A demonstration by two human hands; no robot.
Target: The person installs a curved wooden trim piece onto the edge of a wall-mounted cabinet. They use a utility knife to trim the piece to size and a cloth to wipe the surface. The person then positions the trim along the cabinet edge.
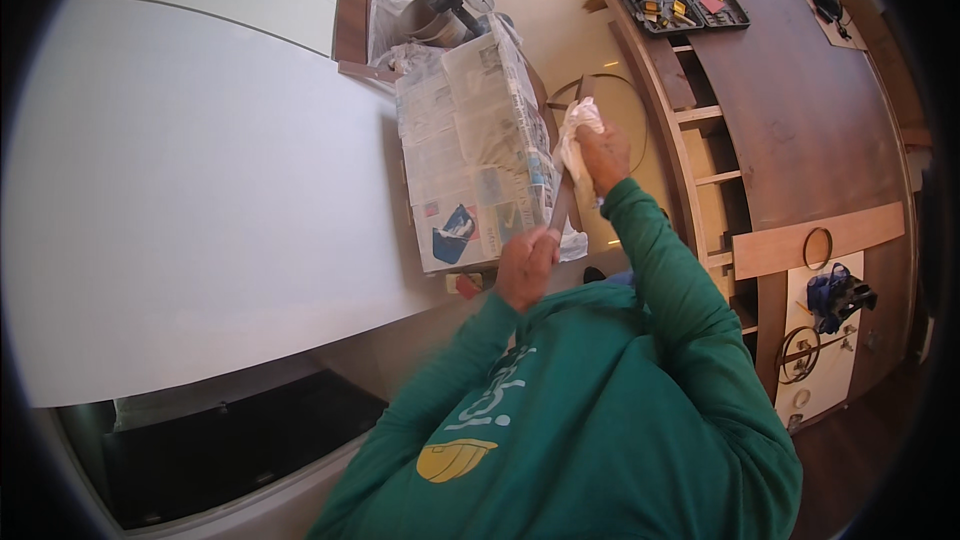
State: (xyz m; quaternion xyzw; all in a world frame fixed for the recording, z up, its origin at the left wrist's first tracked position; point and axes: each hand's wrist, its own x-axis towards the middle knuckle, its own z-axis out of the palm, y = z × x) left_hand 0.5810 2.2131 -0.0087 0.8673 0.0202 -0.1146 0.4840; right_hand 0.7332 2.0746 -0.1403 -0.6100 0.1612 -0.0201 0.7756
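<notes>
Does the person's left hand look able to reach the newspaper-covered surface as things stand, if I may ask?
Probably yes: the left hand is close beside the newspaper-covered surface, with nothing evident between them, though it grips the brown strip.

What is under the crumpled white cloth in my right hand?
A long, narrow, wood-toned brown strip shows past both ends of the cloth, apparently running beneath it; your left hand grips its lower end. The stretch under the cloth is covered, unseen.
</notes>
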